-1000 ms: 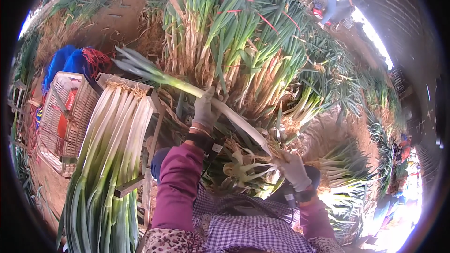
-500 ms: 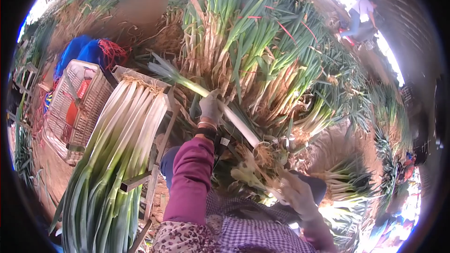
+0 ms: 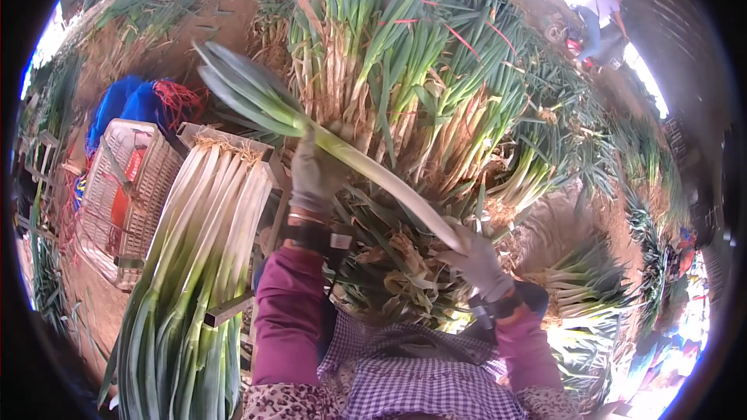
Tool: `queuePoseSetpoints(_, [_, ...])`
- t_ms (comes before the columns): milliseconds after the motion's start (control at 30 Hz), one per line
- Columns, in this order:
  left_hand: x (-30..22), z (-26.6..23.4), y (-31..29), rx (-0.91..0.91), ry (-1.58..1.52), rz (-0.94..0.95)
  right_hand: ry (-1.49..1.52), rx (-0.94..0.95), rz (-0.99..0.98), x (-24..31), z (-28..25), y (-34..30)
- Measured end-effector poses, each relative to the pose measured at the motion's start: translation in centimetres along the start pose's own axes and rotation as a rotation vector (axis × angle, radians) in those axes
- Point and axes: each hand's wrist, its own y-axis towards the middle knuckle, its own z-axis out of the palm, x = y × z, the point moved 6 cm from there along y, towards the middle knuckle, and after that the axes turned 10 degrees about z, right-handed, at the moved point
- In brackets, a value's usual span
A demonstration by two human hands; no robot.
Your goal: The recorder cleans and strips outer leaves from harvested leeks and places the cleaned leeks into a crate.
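A single long leek (image 3: 373, 169) slants across in front of me, green leaves at the upper left and white shaft toward the lower right. My left hand (image 3: 313, 175), in a pale glove, grips it just below where the leaves fan out. Around its lower white end my right hand (image 3: 478, 266), also gloved, is closed, and the root tip is hidden there. To the left, a row of leeks (image 3: 198, 241) lies on a metal rack (image 3: 268, 171), roots at the top and leaves hanging toward me. Loose peelings and leaves (image 3: 397, 257) are heaped beneath my hands.
Tall bundles of unpeeled leeks (image 3: 420, 85) stand ahead. At left are a pale plastic basket (image 3: 156, 194) with something red-orange inside and a blue bag (image 3: 128, 109). More leeks (image 3: 587, 288) lie at right. Another person (image 3: 603, 12) bends at the far right.
My right hand has left the strip of peel and moved up onto the leek's lower end. My left hand has shifted left and nearer the leaves. The leek now reaches farther upper left.
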Motion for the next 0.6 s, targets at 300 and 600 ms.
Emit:
queuePoseSetpoints(300, [0.0, -2.5, -2.5, 0.375, 0.572, 0.162, 0.248, -0.34, -0.49, 19.4, -0.3, 8.3])
queuePoseSetpoints(600, [1.4, -1.4, -3.0, 0.355, 0.135, -0.047, -0.414, -0.49, -0.367, 14.9, -0.3, 13.4])
